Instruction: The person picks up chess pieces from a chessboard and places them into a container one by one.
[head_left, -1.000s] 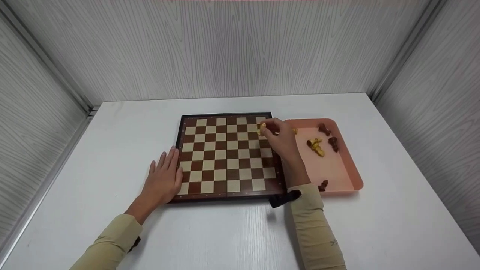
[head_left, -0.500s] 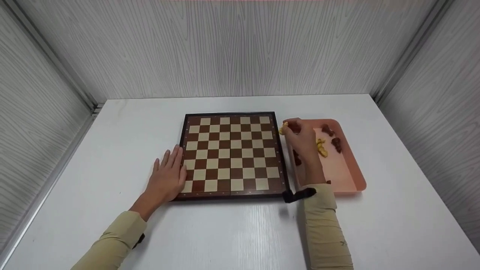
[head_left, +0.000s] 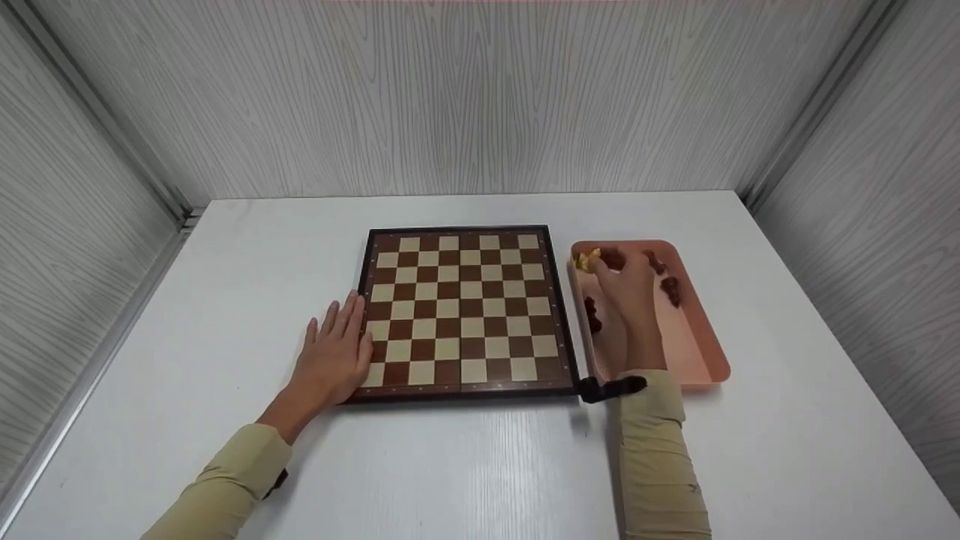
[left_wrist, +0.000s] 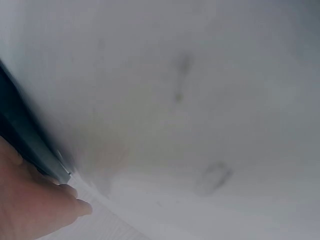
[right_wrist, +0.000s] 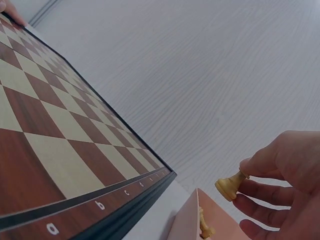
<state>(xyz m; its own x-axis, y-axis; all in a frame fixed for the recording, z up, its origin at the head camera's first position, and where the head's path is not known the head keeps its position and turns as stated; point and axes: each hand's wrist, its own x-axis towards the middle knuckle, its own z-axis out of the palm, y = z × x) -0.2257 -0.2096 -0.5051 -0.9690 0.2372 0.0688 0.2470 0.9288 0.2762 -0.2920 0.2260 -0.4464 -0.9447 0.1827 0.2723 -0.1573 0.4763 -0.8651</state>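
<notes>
My right hand (head_left: 630, 289) is over the far left part of the pink tray (head_left: 709, 349). Between thumb and fingers it pinches a yellow chess piece (right_wrist: 230, 186), its round base pointing outward in the right wrist view. Another yellow chess piece (right_wrist: 204, 225) lies in the tray below it. The left hand (head_left: 334, 360) lies flat with straight fingers along the left edge of the chessboard (head_left: 461, 388). In the left wrist view part of that hand (left_wrist: 35, 205) shows beside the board's dark side.
Dark brown chess pieces lie in the tray, one (head_left: 592, 315) along its left wall and another (head_left: 671, 291) near its right wall. The white table (head_left: 450, 465) reaches back to a grey wood-grain wall (head_left: 450, 97).
My right hand has moved right with the yellow chess piece, from above the board's far right corner to over the tray. The left hand stays at the board's left edge.
</notes>
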